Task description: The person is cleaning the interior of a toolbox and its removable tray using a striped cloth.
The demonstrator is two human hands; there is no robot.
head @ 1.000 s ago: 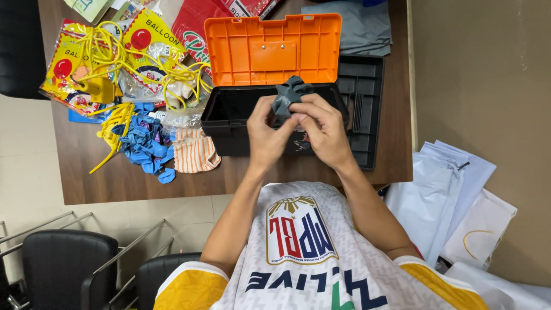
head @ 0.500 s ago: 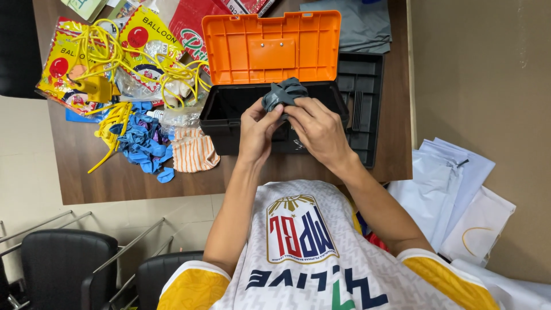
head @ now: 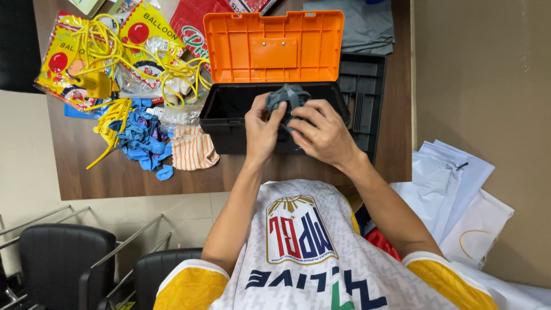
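A dark wooden table [head: 86, 178] holds a black plastic toolbox [head: 229, 123] with its orange lid raised — over its opening, left hand [head: 261, 129] and right hand [head: 321, 135] pinch a crumpled grey bundle [head: 286, 97]; loose blue balloons [head: 140, 135] lie at nine o'clock.

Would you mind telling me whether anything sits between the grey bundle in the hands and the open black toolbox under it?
Nothing visible does. Both the left hand and right hand grip the grey bundle right above the black toolbox, whose orange lid stands tilted back, clear of the opening.

An office-like room: wooden desk [head: 229, 178], black visitor chairs [head: 57, 264], stacked papers [head: 459, 189].
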